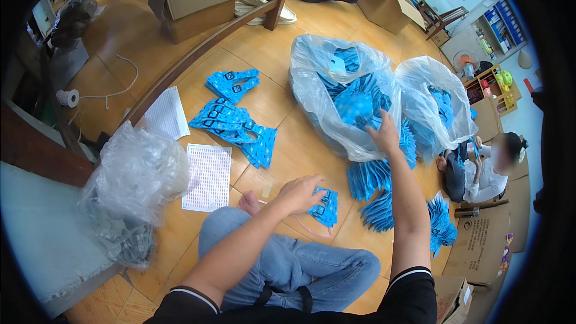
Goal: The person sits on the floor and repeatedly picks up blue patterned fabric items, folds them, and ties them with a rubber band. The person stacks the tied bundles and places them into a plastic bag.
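Observation:
My right hand [384, 134] reaches over the near rim of a large clear plastic bag [312, 105] full of blue patterned pieces. Its thumb and fingers are apart. Just beyond the fingertips a blue piece [354, 110] is smeared by motion; I cannot tell its exact kind. In front of my crossed legs, my left hand [298, 194] has its fingers stretched out beside a small blue stack [324, 207] with black-outlined shapes. Whether the fingertips touch that stack is unclear. A pale pink string [312, 232] runs along the floor under it.
Blue bundles [234, 126] lie at left by printed sheets [207, 177]. Fanned blue stacks [372, 180] sit right of centre, near a second bag [429, 129]. Crumpled plastic [141, 168], a string spool [68, 98], a wooden rail [198, 63] and cartons [195, 0] surround me. Another person [486, 174] sits at right.

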Tool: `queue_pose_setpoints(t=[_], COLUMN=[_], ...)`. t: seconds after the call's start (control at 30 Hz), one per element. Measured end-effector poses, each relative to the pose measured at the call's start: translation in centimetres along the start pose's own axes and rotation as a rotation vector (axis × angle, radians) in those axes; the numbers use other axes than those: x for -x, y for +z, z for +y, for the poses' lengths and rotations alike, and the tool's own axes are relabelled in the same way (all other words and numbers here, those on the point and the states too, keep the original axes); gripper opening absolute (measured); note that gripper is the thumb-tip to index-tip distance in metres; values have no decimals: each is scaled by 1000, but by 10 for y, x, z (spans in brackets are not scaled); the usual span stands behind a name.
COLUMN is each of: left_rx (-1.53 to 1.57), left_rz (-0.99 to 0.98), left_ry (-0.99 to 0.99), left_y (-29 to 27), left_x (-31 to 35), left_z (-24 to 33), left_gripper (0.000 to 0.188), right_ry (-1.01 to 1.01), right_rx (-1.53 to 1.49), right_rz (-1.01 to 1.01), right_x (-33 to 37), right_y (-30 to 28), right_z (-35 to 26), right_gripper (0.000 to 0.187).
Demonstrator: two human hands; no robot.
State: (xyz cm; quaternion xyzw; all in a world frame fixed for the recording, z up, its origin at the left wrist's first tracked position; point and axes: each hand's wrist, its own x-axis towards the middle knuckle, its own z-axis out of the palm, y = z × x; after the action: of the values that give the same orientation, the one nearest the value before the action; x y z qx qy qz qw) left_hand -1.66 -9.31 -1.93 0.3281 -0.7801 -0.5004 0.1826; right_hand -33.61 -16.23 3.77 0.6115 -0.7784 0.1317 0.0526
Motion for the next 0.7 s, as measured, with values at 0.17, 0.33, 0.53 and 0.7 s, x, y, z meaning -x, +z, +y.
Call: queue_pose_setpoints(t=[0.17,0.33,0.53,0.7], left_rx=[0,155,226,208], left_rz=[95,362,796,846], left_ry=[-20,-157,-496,-827], left_y=[-12,-63,-234,-271], left_x=[3,-15,-106,-157], left_z=[8,-13,-204,-349], left_gripper=[44,40,61,101], right_ry=[-161,-93,187,260], right_rx=[-195,-426,-230,-117], right_rz=[348,199,-584,-544], right_x=[24,156,302,313], right_y=[-4,6,47,92], right_z=[-54,-74,-85,-109], right_gripper=[42,13,26,38])
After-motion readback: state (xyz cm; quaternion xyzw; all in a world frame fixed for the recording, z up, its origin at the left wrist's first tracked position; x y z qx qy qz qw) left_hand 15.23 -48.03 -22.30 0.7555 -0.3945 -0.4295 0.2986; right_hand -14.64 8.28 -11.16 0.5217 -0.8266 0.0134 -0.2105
